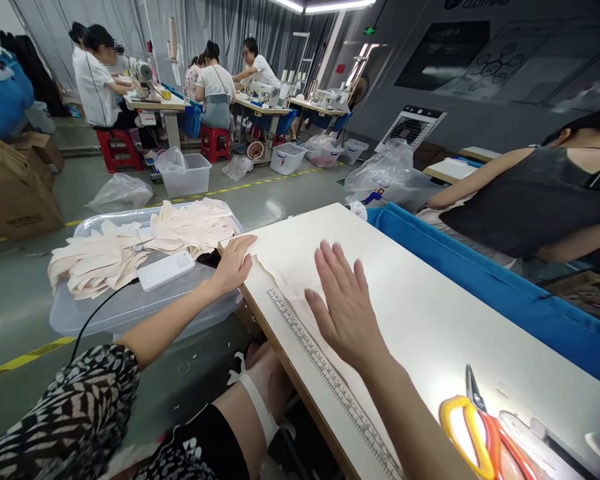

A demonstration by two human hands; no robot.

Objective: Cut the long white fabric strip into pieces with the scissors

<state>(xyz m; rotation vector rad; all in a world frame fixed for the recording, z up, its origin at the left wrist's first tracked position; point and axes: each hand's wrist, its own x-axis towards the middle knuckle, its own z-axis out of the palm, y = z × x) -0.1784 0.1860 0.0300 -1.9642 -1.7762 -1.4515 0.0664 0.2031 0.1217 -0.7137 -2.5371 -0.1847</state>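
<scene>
A person sits with the left hand (234, 265) resting at the far left corner of a white table (430, 307) and the right hand (347, 310) spread over pale cloth (296, 288) beside a printed ruler (320, 357). Orange-and-yellow scissors (494, 430) lie at near right. At left, a clear plastic bin (65, 325) bears cut fabric pieces (113, 257) and a white power bank (166, 271); far left, people (97, 90) work at sewing machines (264, 93). At right, another person (535, 200) leans beyond a blue fabric trough (480, 275).

2 foreground hands (234, 265) (347, 307), 1 ruler (325, 371), 1 scissors (492, 430)
</scene>
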